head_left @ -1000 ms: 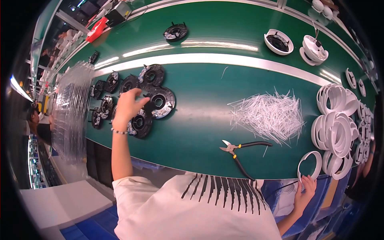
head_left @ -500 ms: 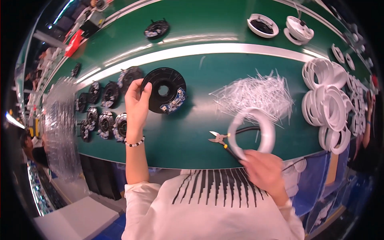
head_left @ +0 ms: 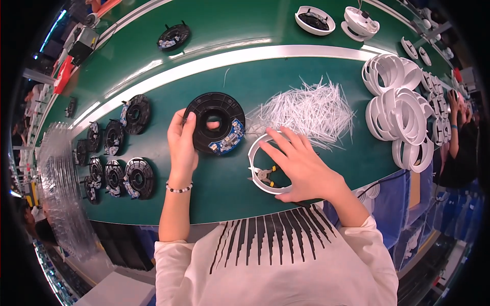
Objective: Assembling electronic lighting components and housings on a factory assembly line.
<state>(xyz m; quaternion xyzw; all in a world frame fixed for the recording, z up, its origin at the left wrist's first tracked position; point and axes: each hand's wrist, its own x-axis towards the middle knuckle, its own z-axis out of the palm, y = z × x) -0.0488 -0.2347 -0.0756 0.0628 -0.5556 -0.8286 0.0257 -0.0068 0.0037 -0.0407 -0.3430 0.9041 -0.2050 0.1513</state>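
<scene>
A black round plastic disc with a centre hole is upheld in my left hand, pinched at its left edge. Fixed along its lower right is a blue circuit board. My right hand spans a white plastic ring close to the table, fingers on the far rim and thumb on the near side; its right part is hidden under the hand. Through the ring show the side cutters, with yellow on their handles. The ring and the disc stay apart.
Behind the ring lies a heap of thin white plastic strips. Several black discs with boards stand at the left, beside clear plastic trays. White rings are stacked at the right. Beyond a pale rail, white housings sit on green.
My right hand has brought the white ring left and down around the cutters, turning from side grip to a spread hold from above. The disc has shifted slightly right in the picture.
</scene>
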